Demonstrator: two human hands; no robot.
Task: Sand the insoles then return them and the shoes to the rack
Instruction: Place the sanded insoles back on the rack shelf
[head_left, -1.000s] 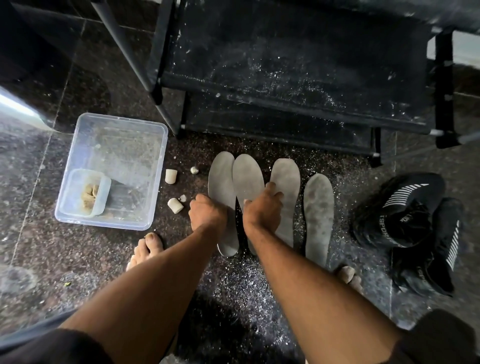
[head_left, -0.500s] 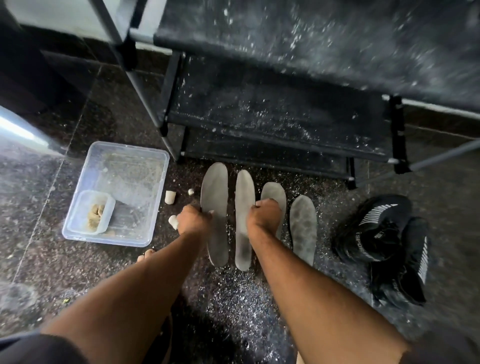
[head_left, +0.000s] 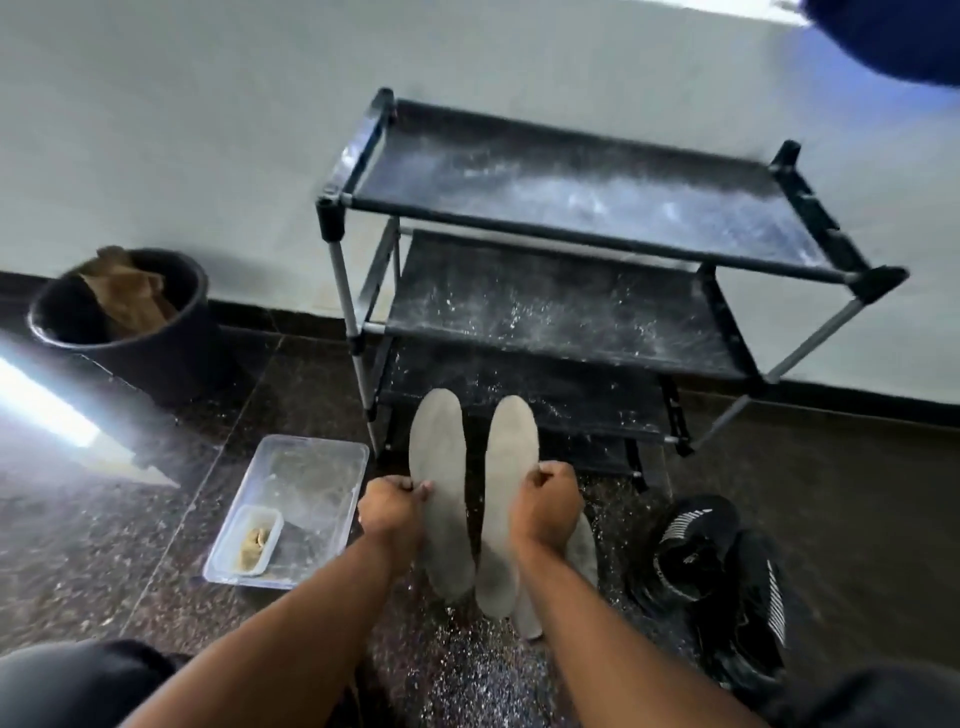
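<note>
My left hand grips one grey insole by its left edge and holds it up off the floor. A second grey insole is gripped by my right hand at its right edge. Both insoles point toe-first toward the black shoe rack, just short of its lowest shelf. More grey insole shows below and behind my right wrist, partly hidden. A pair of black shoes with white stripes lies on the floor to the right.
A clear plastic box holding a small tub of tan pieces sits on the floor to the left. A black bucket with brown paper stands by the wall. White dust covers the rack shelves and the dark floor.
Both hands have lifted an insole each off the floor and raised them toward the rack. The view has tilted up, showing the whole rack and the wall.
</note>
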